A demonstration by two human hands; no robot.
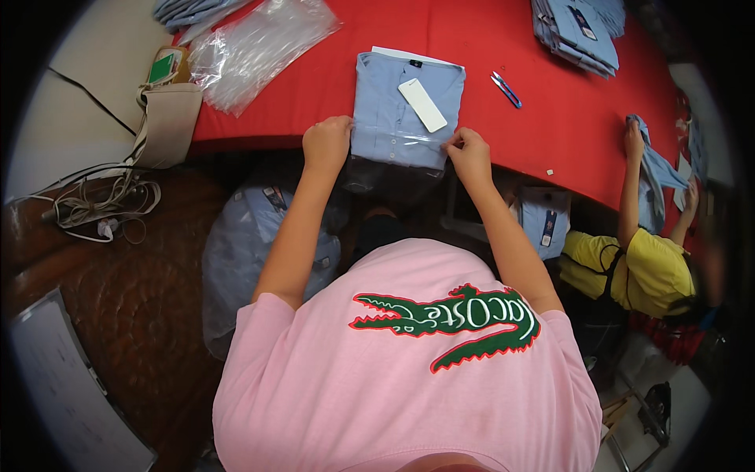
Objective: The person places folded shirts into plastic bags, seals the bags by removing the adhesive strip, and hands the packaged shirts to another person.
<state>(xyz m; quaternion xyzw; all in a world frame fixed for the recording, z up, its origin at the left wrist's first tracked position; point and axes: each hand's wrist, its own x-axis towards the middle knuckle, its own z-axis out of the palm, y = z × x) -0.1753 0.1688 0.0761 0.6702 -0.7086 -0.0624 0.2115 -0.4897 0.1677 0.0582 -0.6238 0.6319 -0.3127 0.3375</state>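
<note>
A folded light-blue shirt with a white hang tag lies on the red table, near its front edge. A clear plastic bag covers the shirt's near end and hangs over the edge. My left hand pinches the bag's left side. My right hand pinches its right side. Both hands sit at the shirt's lower corners.
A pile of clear bags lies at the table's left, a stack of folded blue shirts at the far right, small blue scissors between. Bagged shirts sit below the table. A person in yellow handles a shirt at right.
</note>
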